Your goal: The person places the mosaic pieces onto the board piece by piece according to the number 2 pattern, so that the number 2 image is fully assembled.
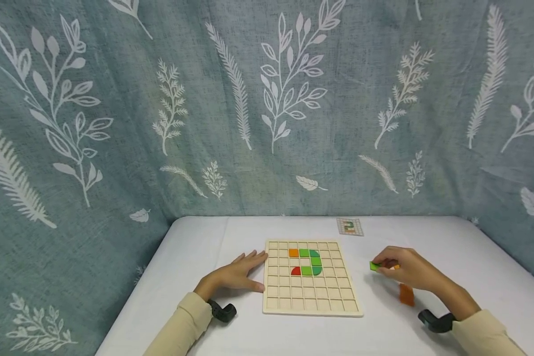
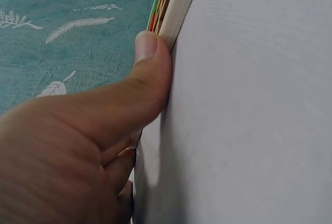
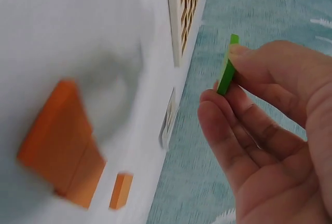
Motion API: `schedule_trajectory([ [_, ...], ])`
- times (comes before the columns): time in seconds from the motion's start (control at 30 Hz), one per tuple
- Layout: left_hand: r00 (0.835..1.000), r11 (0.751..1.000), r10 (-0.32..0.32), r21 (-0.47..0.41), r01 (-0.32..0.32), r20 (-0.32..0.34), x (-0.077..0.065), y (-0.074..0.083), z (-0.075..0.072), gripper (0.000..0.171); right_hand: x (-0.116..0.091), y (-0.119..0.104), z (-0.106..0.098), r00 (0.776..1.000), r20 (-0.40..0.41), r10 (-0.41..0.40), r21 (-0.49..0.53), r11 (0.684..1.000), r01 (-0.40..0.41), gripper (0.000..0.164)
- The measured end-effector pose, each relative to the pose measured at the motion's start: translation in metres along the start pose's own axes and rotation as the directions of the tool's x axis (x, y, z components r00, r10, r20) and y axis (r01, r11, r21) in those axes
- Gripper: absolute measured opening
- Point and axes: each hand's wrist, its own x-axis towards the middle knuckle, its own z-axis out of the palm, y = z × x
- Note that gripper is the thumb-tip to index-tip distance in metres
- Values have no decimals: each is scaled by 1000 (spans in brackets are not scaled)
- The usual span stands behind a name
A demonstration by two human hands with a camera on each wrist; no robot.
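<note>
1. My right hand [image 1: 407, 268] pinches a green tile [image 3: 227, 71] between thumb and fingers, above the desk [image 1: 249, 338] and to the right of the wooden grid board [image 1: 298, 292], apart from it.
2. My left hand [image 1: 238, 273] holds nothing; its fingers are spread, the thumb against the board's left edge.
3. I judge the step in hand to be the placing of this tile, not yet in a cell. Orange, green and red pieces [image 1: 306, 270] already sit in the grid.
4. Next, I think, calls for matching the pattern card [image 1: 350, 227], too small to read exactly, then lowering the tile squarely into a bare cell.
5. Orange tiles [image 1: 406, 294] lie near my right hand.
</note>
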Motion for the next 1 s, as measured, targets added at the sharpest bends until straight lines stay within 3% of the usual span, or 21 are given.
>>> schedule_trajectory([
  [0.2, 1000, 1000, -10, -9, 10, 6, 0, 0, 3, 98, 10, -7, 9, 999, 1, -54, 45, 998, 54, 17],
  [0.57, 1000, 1000, 13, -2, -13, -1, -1, 4, 0, 97, 37, -31, 20, 998, 52, -23, 81, 996, 19, 15],
  [1.0, 1000, 1000, 6, 11, -6, -8, -1, 4, -1, 96, 68, -60, 57, 994, 61, -95, 113, 990, 88, 14],
])
